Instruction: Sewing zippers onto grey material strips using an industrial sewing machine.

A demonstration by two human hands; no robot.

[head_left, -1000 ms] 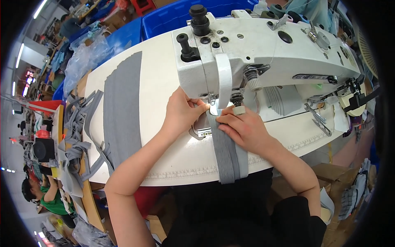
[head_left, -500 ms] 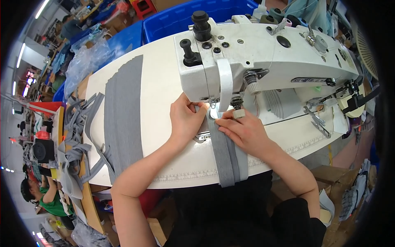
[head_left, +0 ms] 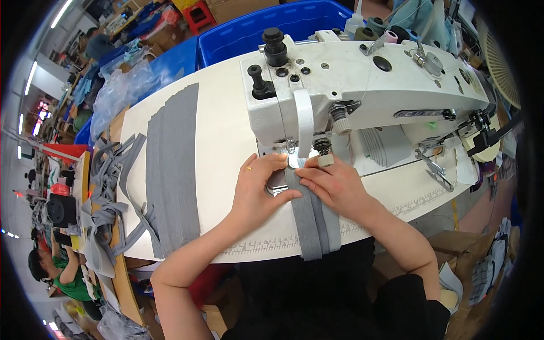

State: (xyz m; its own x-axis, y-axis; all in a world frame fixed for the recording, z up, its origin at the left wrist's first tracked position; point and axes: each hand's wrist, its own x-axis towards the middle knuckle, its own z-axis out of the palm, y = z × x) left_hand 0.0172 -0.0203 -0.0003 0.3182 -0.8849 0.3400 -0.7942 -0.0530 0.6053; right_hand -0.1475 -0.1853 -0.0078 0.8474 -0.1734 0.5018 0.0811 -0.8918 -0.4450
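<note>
A grey fabric strip (head_left: 309, 226), folded in layers, runs from under the needle area of a white sewing machine (head_left: 391, 79) down over the table's front edge. My right hand (head_left: 334, 187) is closed on its right side just below the presser area, fingertips pressed together on the cloth. To the left of the strip, my left hand (head_left: 260, 187) has thumb and fingers spread apart. Its fingertips are close to the presser foot, and its thumb tip reaches the strip's left edge. The needle and the strip's far end are partly hidden by the hands and machine head.
A fanned stack of grey fabric pieces (head_left: 174, 175) lies left on the white table (head_left: 226, 119). Loose grey strips (head_left: 107, 198) hang beyond it. Behind stands a blue bin (head_left: 243, 37). More grey pieces (head_left: 385, 146) lie under the machine arm. A person in green (head_left: 73, 277) sits far left.
My left hand has gone from a pinch by the needle to spread fingers, its thumb now lower toward the strip. My right hand stays on the strip. The whole view has shifted slightly.
</note>
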